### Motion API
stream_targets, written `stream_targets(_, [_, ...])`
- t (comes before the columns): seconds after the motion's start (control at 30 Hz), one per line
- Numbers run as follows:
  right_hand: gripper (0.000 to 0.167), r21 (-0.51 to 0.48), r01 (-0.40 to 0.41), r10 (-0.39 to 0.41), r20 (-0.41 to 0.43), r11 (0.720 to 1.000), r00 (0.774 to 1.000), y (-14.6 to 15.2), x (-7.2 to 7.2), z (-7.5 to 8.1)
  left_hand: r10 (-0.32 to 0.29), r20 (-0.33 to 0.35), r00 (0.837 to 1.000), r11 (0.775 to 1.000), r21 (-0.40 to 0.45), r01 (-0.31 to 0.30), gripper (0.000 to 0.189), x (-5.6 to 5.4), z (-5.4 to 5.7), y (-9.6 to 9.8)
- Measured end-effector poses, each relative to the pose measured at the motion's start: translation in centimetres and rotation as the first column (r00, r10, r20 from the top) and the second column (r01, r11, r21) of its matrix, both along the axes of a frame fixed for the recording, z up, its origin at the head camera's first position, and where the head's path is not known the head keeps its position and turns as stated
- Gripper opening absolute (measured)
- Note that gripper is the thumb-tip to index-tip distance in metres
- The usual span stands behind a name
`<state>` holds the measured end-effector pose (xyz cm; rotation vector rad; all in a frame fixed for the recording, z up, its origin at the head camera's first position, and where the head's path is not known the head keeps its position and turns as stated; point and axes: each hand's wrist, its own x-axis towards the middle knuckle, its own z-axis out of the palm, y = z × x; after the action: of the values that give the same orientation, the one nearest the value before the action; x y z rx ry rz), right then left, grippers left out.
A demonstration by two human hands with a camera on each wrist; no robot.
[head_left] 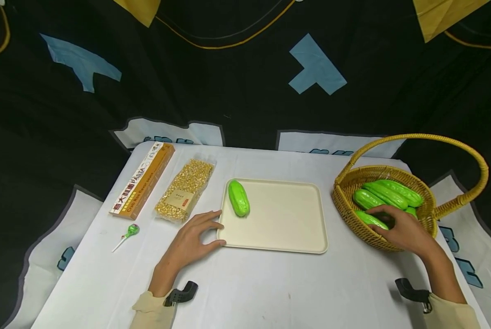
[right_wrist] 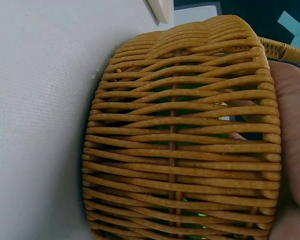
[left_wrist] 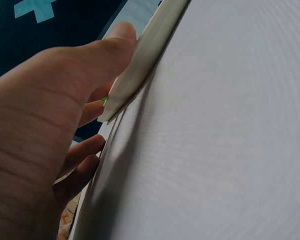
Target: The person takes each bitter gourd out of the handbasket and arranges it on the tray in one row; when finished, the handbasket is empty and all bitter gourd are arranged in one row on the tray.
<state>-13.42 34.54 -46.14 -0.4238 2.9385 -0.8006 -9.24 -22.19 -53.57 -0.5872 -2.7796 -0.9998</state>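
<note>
My left hand [head_left: 193, 240] rests at the near left corner of a cream tray [head_left: 278, 219], fingers spread, with thumb and fingertips at the rim. Thumb [left_wrist: 121, 37] and tray edge [left_wrist: 145, 55] meet in the left wrist view. On the tray's left part lies one bright green, ridged, cucumber-shaped vegetable [head_left: 239, 198]. My right hand [head_left: 405, 230] reaches into a wicker basket [head_left: 344, 212] and holds a similar green vegetable [head_left: 370, 220] between thumb and fingers. Several more green vegetables [head_left: 387, 193] lie behind it. In the right wrist view the basket's woven side [right_wrist: 180, 135] hides most of the hand.
A tall arched handle [head_left: 426, 136] rises over the basket. Left of the tray lie a bag of yellow kernels [head_left: 187, 187], a long pasta box [head_left: 143, 180] and a green-wrapped lollipop [head_left: 132, 230]. A dark curtain [head_left: 237, 91] hangs behind the white table [head_left: 270, 288].
</note>
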Motion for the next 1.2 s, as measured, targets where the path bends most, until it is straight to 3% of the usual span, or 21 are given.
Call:
stream_targets(0.37, [0.045, -0.025, 0.010, -0.010, -0.004, 1.000, 1.000, 0.1, 0.1, 0.1, -0.003, 0.015, 1.000, 1.000, -0.004, 0.003, 0.043, 0.0, 0.0, -0.1])
stream_targets(0.67, [0.057, -0.011, 0.091, -0.090, 0.033, 0.996, 0.995, -0.1, 0.4, 0.4, -0.002, 0.007, 1.000, 1.000, -0.006, 0.002, 0.044, 0.0, -0.2, -0.1])
stream_targets(0.97, [0.052, -0.073, 0.115, -0.123, -0.121, 0.991, 0.985, -0.2, 0.9, 1.0, -0.003, 0.009, 1.000, 1.000, -0.005, 0.003, 0.044, 0.1, -0.1, 0.0])
stream_targets(1.2, [0.052, -0.074, 0.168, -0.179, -0.173, 0.983, 0.969, -0.5, 1.3, 2.4, -0.004, 0.004, 1.000, 1.000, -0.003, 0.004, 0.045, 0.0, -0.1, -0.1])
